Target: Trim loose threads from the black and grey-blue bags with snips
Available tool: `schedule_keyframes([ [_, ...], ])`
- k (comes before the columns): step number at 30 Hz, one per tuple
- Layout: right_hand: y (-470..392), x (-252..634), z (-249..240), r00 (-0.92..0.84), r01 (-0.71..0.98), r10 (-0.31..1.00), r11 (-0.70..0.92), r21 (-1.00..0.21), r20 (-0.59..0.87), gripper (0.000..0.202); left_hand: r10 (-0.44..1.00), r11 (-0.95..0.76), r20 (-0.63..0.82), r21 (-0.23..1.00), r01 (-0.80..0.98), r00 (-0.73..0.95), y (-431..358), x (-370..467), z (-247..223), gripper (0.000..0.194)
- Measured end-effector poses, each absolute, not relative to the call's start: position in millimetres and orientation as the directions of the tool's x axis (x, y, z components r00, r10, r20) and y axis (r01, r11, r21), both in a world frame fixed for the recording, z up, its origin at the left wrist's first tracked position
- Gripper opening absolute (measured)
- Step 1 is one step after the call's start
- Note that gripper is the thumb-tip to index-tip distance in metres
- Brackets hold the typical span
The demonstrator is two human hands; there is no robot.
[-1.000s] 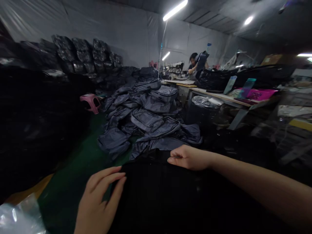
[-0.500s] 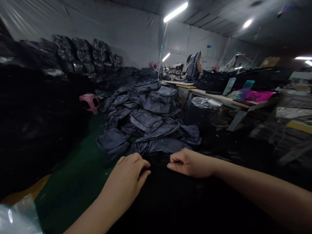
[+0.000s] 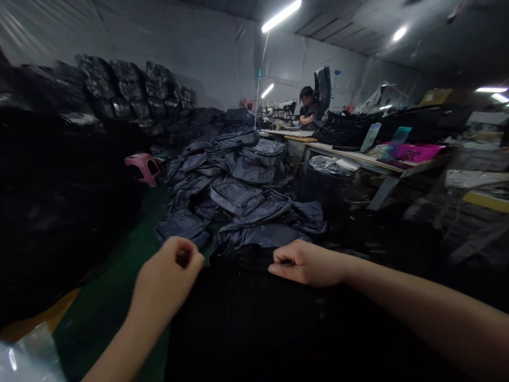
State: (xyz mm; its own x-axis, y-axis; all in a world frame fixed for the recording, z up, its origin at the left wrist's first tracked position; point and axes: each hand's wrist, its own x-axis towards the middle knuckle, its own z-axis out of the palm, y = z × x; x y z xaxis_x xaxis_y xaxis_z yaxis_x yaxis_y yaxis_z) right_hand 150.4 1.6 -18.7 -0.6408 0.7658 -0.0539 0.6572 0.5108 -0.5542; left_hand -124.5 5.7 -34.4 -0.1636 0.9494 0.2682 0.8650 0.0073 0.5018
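Note:
Right in front of me spreads a piece of black fabric (image 3: 246, 313), so dark that its shape is hard to make out. My right hand (image 3: 298, 262) is closed, thumb against curled fingers, on the fabric's far edge. At the left end of that edge, my left hand (image 3: 169, 281) is pinched, fingertips at the cloth. Its grip is partly hidden and slightly blurred. Just beyond both hands lies a large heap of dark backpacks (image 3: 238, 196), loosely piled on the green floor (image 3: 107, 302).
A pink plastic stool (image 3: 145, 167) stands left of the heap. Wrapped black bundles (image 3: 127, 87) are stacked by the wall. On the right, a worktable (image 3: 363, 157) carries a pink basket (image 3: 421, 153). Behind it a person (image 3: 306, 111) handles a backpack (image 3: 323, 90). Clear plastic (image 3: 29, 353) lies lower left.
My left hand has moved left along the fabric edge, away from my right hand, which stays nearly in place. The person at the back has come into view beside the raised backpack.

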Motion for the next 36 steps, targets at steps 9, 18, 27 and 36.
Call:
schedule_keyframes([
  [9, 11, 153, -24, -0.617, 0.662, 0.784, 0.474, -0.581, -0.064, 0.033, 0.897, -0.239, 0.438, 0.602, 0.762, -0.064, -18, -128, -73, 0.024],
  [18, 4, 148, -20, -0.619, 0.667, 0.785, 0.511, -0.542, -0.023, 0.028, 0.805, -0.568, 0.359, 0.233, 0.790, 0.473, -13, -95, -40, 0.016],
  [27, 4, 152, -27, -0.614, 0.672, 0.790, 0.528, -0.519, 0.009, 0.031, 0.749, -0.589, 0.315, -0.087, 0.804, 0.583, -13, -71, -28, 0.020],
  [36, 6, 159, -27, -0.617, 0.656, 0.787, 0.515, -0.552, 0.002, 0.030, 0.901, -0.333, 0.359, 0.212, 0.919, 0.244, 2, -111, -35, 0.007],
])
